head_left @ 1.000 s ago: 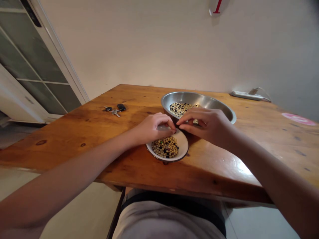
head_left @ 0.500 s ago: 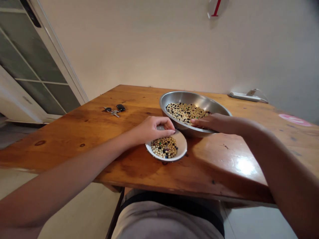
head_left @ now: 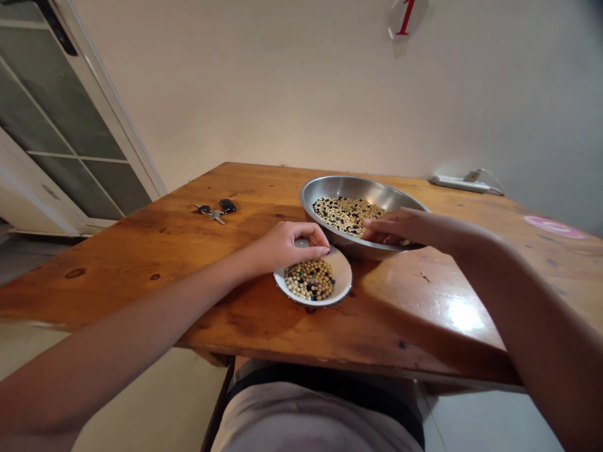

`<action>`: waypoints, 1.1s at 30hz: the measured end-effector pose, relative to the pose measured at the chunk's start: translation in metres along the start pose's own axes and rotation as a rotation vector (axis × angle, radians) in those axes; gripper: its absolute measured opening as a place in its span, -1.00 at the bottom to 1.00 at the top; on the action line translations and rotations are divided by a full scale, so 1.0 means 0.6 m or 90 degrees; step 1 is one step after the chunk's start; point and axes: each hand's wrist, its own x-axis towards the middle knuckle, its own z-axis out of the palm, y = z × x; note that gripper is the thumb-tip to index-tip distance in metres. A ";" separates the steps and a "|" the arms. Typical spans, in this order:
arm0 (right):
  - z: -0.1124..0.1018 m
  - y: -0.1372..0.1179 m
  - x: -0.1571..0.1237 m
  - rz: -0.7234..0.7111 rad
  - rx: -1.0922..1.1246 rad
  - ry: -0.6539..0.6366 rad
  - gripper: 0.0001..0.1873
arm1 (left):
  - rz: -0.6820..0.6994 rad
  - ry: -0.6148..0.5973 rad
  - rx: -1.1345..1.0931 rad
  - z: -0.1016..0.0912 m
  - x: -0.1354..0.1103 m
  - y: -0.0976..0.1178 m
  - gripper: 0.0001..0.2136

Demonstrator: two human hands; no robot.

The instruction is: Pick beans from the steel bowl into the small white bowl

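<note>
My left hand (head_left: 301, 243) rests over the far rim of a small white bowl (head_left: 343, 276), with thumb and forefinger pinched together. A tiny dark piece seems to show at the fingertips, too small to name. Pale yellow, bean-like round pieces (head_left: 308, 280), mixed with dark and a few green ones, lie in this bowl. Inside the large metal bowl (head_left: 320, 185), my right hand (head_left: 400, 226) is just over a similar pale and dark mix (head_left: 346, 212). Its fingers are bent and partly apart; their undersides are hidden, and I see nothing held in them.
Both bowls stand on a wooden table (head_left: 235, 326). Keys with black fobs (head_left: 217, 210) lie to the left. A white power strip (head_left: 461, 183) sits by the wall at the back right, near a pink round sticker (head_left: 554, 226).
My right hand has risen slightly from the mix in the metal bowl, and its fingers are more bent. My left hand keeps its pinch over the white bowl.
</note>
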 end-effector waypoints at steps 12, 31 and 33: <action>-0.005 -0.030 -0.004 0.276 0.278 0.001 -0.63 | -0.001 -0.001 0.012 0.000 0.000 0.002 -0.80; 0.005 0.012 0.005 0.105 0.122 -0.016 -0.76 | 0.003 0.006 0.001 0.000 -0.003 0.007 -0.84; 0.007 0.011 0.006 0.071 0.129 -0.003 -0.77 | 0.006 0.005 -0.001 0.000 -0.003 0.006 -0.84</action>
